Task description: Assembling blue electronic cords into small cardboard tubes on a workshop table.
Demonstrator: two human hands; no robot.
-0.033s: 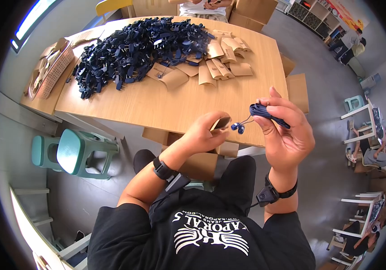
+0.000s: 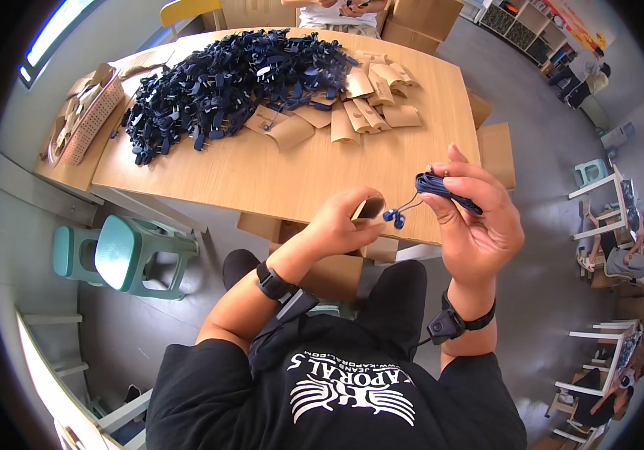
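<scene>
My left hand (image 2: 343, 223) grips a small brown cardboard pillow box (image 2: 369, 208), its open end turned toward my right hand. Much of the box is hidden by my fingers. Pinched between the thumb and fingers of my right hand (image 2: 483, 221) is a coiled bundle of dark blue earphones (image 2: 442, 187). Two earbuds (image 2: 394, 217) dangle from it on thin wires, close to the box's opening. Both hands are above the table's near edge.
A large heap of dark blue earphones (image 2: 224, 90) covers the far left of the wooden table (image 2: 262, 180). Beside it lie several brown pillow boxes (image 2: 370, 112). A basket (image 2: 93, 124) holds cardboard pieces. Green stools (image 2: 123, 255) stand left; another person (image 2: 340, 15) is across.
The open end of the box has widened a little and looks rounder. The dangling earbuds have shifted slightly left and down, toward the opening.
</scene>
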